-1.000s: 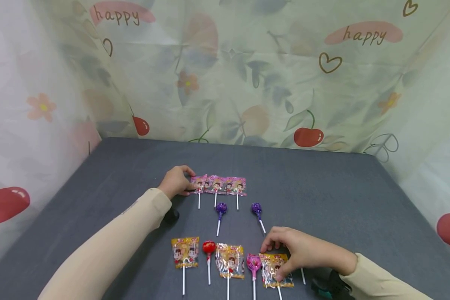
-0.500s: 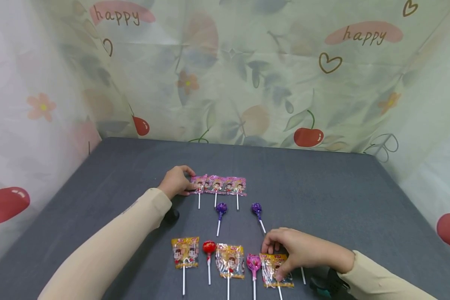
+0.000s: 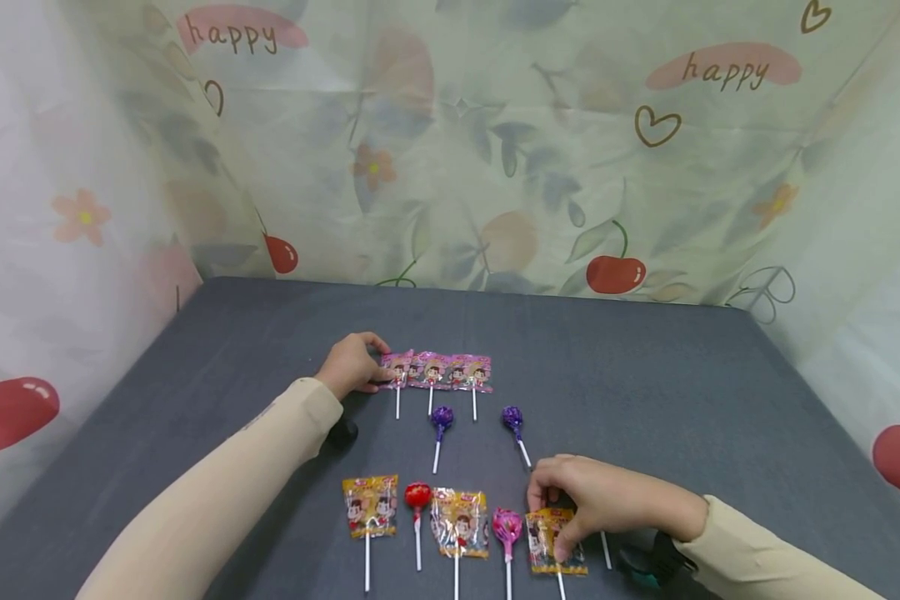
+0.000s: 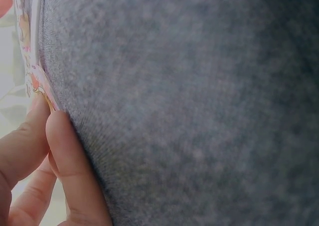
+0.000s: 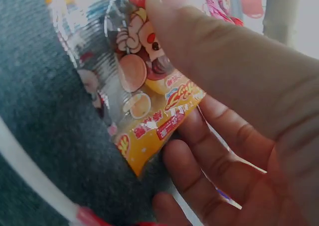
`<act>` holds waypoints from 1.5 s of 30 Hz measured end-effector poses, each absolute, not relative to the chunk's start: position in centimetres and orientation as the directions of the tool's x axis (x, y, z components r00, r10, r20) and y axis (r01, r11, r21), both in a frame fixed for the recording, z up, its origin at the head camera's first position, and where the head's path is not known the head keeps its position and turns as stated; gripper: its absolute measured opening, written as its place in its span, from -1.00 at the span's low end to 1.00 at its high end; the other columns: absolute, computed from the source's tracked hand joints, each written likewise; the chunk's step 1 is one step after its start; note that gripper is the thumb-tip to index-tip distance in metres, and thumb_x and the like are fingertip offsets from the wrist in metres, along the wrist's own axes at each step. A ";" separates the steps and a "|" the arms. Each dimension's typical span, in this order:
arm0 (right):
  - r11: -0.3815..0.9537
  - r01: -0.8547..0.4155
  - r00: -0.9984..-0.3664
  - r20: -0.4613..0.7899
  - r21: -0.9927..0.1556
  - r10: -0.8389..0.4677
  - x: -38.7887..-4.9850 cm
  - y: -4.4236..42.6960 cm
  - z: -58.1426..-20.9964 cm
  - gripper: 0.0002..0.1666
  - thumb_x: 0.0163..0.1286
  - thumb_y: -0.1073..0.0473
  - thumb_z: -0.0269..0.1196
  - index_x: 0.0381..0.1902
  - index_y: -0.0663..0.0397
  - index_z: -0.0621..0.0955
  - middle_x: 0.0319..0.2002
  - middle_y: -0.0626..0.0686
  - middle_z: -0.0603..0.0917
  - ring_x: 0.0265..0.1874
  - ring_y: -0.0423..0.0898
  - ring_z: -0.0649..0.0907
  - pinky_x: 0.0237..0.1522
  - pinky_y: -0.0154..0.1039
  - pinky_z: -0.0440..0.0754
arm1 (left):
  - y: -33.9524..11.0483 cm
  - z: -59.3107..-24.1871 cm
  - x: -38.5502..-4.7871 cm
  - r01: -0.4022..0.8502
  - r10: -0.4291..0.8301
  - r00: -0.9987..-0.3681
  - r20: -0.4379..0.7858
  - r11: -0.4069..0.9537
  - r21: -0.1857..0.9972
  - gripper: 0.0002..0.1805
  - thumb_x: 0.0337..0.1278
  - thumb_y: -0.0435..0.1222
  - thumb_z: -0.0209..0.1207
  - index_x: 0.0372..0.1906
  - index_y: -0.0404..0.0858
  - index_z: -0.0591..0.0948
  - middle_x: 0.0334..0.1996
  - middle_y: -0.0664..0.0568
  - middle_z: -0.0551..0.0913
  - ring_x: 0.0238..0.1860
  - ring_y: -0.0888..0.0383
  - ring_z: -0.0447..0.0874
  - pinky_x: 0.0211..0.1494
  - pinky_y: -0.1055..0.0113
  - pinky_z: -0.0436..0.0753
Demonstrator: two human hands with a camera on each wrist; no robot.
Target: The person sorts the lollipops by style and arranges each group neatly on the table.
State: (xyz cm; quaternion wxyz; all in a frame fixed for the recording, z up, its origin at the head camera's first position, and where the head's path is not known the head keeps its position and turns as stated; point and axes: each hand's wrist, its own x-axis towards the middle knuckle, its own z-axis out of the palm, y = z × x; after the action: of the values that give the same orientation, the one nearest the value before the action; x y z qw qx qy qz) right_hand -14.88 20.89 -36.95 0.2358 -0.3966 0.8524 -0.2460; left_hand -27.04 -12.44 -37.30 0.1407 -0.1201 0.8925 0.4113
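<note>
My left hand (image 3: 348, 364) pinches the left edge of a pink-wrapped flat lollipop (image 3: 400, 364), the leftmost of three in a row at the back. In the left wrist view, thumb and finger meet on that pink wrapper (image 4: 46, 89). My right hand (image 3: 607, 497) grips an orange-wrapped lollipop (image 3: 543, 542) at the front right. Its thumb lies on the wrapper's front, with fingers at the top edge, as the right wrist view shows on the printed packet (image 5: 142, 86). Part of this packet is hidden by the hand.
Two purple ball lollipops (image 3: 442, 418) lie mid-table. Along the front are two more orange-wrapped lollipops (image 3: 371, 504), a red ball lollipop (image 3: 418, 495) and a pink one (image 3: 507, 526). Another white stick (image 3: 606, 552) shows below my right hand. Patterned cloth (image 3: 465, 167) surrounds the dark table (image 3: 645, 367).
My right hand has shifted slightly right, and the left edge of the orange-wrapped lollipop's packet has moved with it, away from the pink ball lollipop. The left hand stays in place.
</note>
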 end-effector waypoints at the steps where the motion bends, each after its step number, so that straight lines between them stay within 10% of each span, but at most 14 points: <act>1: 0.564 -0.555 -0.578 -0.204 -0.612 -0.790 -14.9 20.9 -36.9 -0.53 -0.14 -0.06 0.57 -0.32 -0.19 0.54 -0.37 -0.29 0.48 -0.33 -0.37 0.45 -0.25 -0.44 0.47 | -12.4 -37.3 -27.0 -0.329 -0.097 -0.932 -0.350 0.633 0.701 -0.55 0.06 -0.36 0.37 0.09 -0.21 0.54 -0.10 -0.22 0.46 -0.62 0.22 0.47 -0.53 0.43 0.63; 22: 0.451 -0.404 -0.583 -0.156 -0.796 -0.797 -15.2 22.4 -35.6 -0.65 0.13 -0.05 0.40 -0.24 -0.10 0.52 -0.44 -0.22 0.59 -0.50 -0.39 0.53 -0.50 -0.40 0.58 | -12.5 -37.5 -27.1 -0.322 -0.091 -0.933 -0.348 0.640 0.698 -0.56 0.07 -0.36 0.36 0.08 -0.21 0.54 -0.09 -0.22 0.45 -0.62 0.22 0.46 -0.55 0.45 0.61; 28: 0.428 -0.386 -0.603 -0.128 -0.817 -0.788 -15.2 22.7 -34.2 -0.68 0.20 0.01 0.37 -0.18 -0.03 0.52 -0.30 -0.12 0.65 -0.34 -0.32 0.60 -0.30 -0.36 0.62 | -12.5 -37.5 -27.2 -0.319 -0.090 -0.934 -0.346 0.645 0.694 -0.56 0.05 -0.35 0.37 0.08 -0.21 0.55 -0.08 -0.22 0.46 -0.62 0.22 0.46 -0.55 0.45 0.61; 45: 0.487 -0.415 -0.793 0.044 -0.768 -0.607 -16.5 23.0 -29.6 -0.63 0.23 0.11 0.38 -0.03 -0.06 0.53 -0.08 0.03 0.67 -0.23 -0.18 0.68 -0.30 -0.23 0.71 | -12.6 -37.4 -27.2 -0.313 -0.079 -0.935 -0.347 0.645 0.697 -0.56 0.07 -0.34 0.37 0.08 -0.21 0.54 -0.14 -0.21 0.46 -0.63 0.22 0.47 -0.53 0.45 0.62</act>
State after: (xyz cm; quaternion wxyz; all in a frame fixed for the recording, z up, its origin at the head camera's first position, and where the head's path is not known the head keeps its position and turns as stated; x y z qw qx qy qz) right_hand -16.54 22.96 -29.59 0.1174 -0.2993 0.8542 -0.4086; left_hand -27.20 -12.62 -37.36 0.1439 -0.1093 0.8955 0.4067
